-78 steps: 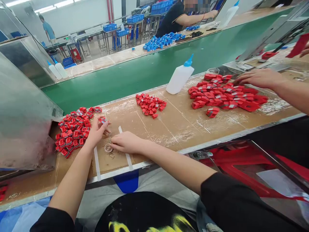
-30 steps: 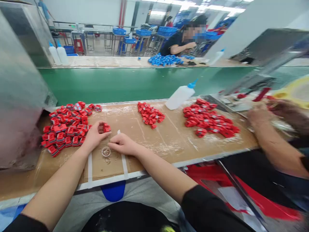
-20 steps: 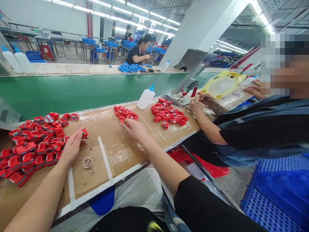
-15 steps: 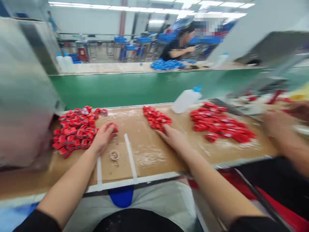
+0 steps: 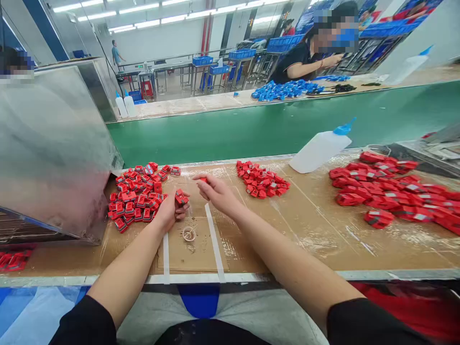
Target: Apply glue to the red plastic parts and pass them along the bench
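Observation:
My left hand [image 5: 168, 210] is closed around a small red plastic block with a grey stripe [image 5: 180, 197], beside a heap of similar red pieces [image 5: 133, 197]. To its right, my right hand [image 5: 220, 195] pinches a small red part [image 5: 204, 180], mostly covered by the fingers. The hands are apart, above the brown tabletop. Below them a small round cup [image 5: 189, 234] rests on a cardboard sheet [image 5: 199, 261] bordered by white tape strips. A smaller pile of red parts [image 5: 262, 181] lies to the right of my right hand.
A white squeeze bottle with a blue nozzle [image 5: 319, 151] leans behind the piles. More red pieces [image 5: 388, 189] lie far right. A metal housing [image 5: 53, 148] stands at left. Beyond the green belt [image 5: 215, 136], a person [image 5: 302, 62] sits near blue parts [image 5: 283, 89].
My right hand has left the middle pile and come left toward my left hand with a small red part. The view has shifted right, and the neighbour's hands are out of sight.

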`<state>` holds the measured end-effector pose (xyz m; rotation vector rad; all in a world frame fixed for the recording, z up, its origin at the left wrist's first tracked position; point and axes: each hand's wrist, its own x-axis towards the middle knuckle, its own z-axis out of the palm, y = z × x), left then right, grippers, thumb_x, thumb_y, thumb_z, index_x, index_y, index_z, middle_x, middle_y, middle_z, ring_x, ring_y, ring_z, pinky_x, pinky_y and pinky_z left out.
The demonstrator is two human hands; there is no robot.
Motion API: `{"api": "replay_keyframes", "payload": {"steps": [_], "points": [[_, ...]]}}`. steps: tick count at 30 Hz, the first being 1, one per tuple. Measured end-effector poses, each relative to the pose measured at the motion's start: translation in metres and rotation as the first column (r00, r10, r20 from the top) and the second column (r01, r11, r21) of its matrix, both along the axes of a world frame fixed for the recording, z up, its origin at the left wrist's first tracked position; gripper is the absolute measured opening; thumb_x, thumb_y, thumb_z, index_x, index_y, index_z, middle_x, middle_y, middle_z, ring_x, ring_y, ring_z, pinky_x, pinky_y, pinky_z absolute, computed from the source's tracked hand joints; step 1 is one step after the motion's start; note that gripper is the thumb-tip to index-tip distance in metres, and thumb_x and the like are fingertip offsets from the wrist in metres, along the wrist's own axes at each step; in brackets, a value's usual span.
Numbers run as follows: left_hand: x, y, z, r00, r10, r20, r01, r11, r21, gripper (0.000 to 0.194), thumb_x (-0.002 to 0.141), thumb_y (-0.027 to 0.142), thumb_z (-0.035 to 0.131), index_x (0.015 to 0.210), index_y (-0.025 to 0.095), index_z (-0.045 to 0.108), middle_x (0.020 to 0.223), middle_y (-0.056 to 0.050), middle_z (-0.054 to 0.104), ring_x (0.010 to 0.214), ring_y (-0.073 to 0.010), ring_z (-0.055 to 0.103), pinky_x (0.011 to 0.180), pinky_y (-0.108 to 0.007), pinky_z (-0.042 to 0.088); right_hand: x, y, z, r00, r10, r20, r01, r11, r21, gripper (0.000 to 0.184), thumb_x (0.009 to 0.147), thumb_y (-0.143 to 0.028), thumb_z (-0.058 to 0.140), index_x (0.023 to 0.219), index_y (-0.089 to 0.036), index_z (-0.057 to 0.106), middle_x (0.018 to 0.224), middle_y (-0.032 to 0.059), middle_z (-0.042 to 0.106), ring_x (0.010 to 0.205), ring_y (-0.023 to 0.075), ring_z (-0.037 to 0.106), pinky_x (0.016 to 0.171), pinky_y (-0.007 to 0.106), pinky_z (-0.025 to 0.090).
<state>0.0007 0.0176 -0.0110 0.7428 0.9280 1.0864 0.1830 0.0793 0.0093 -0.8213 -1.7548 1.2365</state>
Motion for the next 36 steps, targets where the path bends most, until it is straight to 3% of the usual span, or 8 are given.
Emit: {"api": "replay_keyframes", "payload": {"steps": [3, 8, 15, 20, 24, 27, 31, 36], "points": [[0.0, 0.001, -0.003, 0.998, 0.021, -0.066, -0.023, 0.999, -0.038, 0.06, 0.089, 0.079, 0.047, 0.094, 0.02, 0.058, 0.054, 0.004, 0.046, 0.041, -0.0062, 0.019, 0.041, -0.02, 0.013, -0.01, -0.005, -0.016, 1.0, 0.014, 0.026, -0.02, 0.966, 0.258, 0.036, 0.102, -0.046, 0.052, 0.128, -0.023, 0.055, 0.097, 0.0055, 0.071, 0.092, 0.0191, 0.067, 0.089, 0.038, 0.053], [0.004, 0.0, -0.006, 0.988, 0.024, -0.151, -0.034, 0.998, -0.059, 0.068, 0.086, 0.085, 0.042, 0.081, 0.019, 0.058, 0.048, 0.002, 0.047, 0.038, -0.0059, 0.022, 0.04, -0.019, 0.01, -0.01, -0.014, -0.031, 0.986, 0.135, -0.096, -0.1, 0.948, 0.303, 0.026, 0.101, -0.043, 0.059, 0.12, -0.026, 0.062, 0.135, 0.0105, 0.067, 0.14, 0.0241, 0.052, 0.12, 0.049, 0.037], [0.009, -0.001, -0.004, 0.98, -0.008, -0.198, 0.003, 1.0, -0.029, 0.072, 0.085, 0.089, 0.032, 0.071, 0.02, 0.047, 0.051, 0.003, 0.045, 0.037, -0.0046, 0.021, 0.04, -0.018, 0.007, -0.017, -0.008, -0.037, 0.975, 0.218, -0.05, -0.204, 0.958, 0.2, 0.03, 0.094, -0.046, 0.069, 0.117, -0.028, 0.076, 0.139, 0.0102, 0.062, 0.135, 0.0258, 0.056, 0.119, 0.049, 0.041], [0.004, -0.003, -0.004, 0.938, -0.055, -0.342, 0.093, 0.991, 0.098, 0.058, 0.082, 0.073, 0.066, 0.103, 0.019, 0.059, 0.062, 0.003, 0.056, 0.042, -0.0051, 0.035, 0.041, -0.017, 0.017, -0.006, -0.003, -0.037, 0.962, 0.271, 0.027, -0.27, 0.936, 0.226, 0.033, 0.098, -0.044, 0.063, 0.127, -0.03, 0.073, 0.145, 0.0107, 0.059, 0.134, 0.0257, 0.058, 0.117, 0.05, 0.044], [0.0, -0.003, -0.001, 0.906, -0.055, -0.42, 0.151, 0.968, 0.2, 0.052, 0.086, 0.062, 0.07, 0.108, 0.016, 0.061, 0.078, -0.003, 0.068, 0.054, -0.0107, 0.056, 0.05, -0.022, 0.041, 0.01, -0.004, -0.031, 0.891, 0.419, 0.174, -0.453, 0.846, 0.28, 0.066, 0.095, -0.043, 0.067, 0.156, -0.033, 0.044, 0.167, 0.0088, 0.034, 0.153, 0.0269, 0.037, 0.127, 0.051, 0.031], [-0.001, -0.002, 0.0, 0.844, 0.015, -0.537, 0.135, 0.962, 0.239, 0.048, 0.087, 0.058, 0.069, 0.111, 0.017, 0.062, 0.094, -0.007, 0.073, 0.071, -0.0178, 0.068, 0.064, -0.029, 0.052, 0.01, -0.006, -0.033, 0.866, 0.487, 0.114, -0.5, 0.848, 0.176, 0.088, 0.094, -0.048, 0.067, 0.165, -0.034, 0.018, 0.17, 0.0099, 0.026, 0.155, 0.0263, 0.032, 0.126, 0.049, 0.033], [0.0, 0.001, -0.005, 0.756, 0.198, -0.624, 0.054, 0.931, 0.36, 0.047, 0.085, 0.046, 0.074, 0.122, 0.019, 0.063, 0.109, -0.006, 0.073, 0.096, -0.0225, 0.069, 0.086, -0.034, 0.054, -0.001, -0.003, -0.039, 0.912, 0.408, 0.054, -0.411, 0.897, 0.162, 0.073, 0.096, -0.051, 0.064, 0.16, -0.03, 0.036, 0.164, 0.0106, 0.04, 0.152, 0.0271, 0.038, 0.126, 0.048, 0.033], [0.003, 0.005, -0.014, 0.834, 0.149, -0.53, 0.087, 0.915, 0.394, 0.04, 0.08, 0.038, 0.078, 0.112, 0.016, 0.069, 0.097, -0.006, 0.076, 0.093, -0.0231, 0.07, 0.086, -0.034, 0.055, -0.004, 0.003, -0.044, 0.934, 0.353, 0.053, -0.357, 0.922, 0.148, 0.067, 0.093, -0.05, 0.069, 0.152, -0.026, 0.049, 0.152, 0.0118, 0.053, 0.141, 0.027, 0.051, 0.121, 0.046, 0.039]]}}
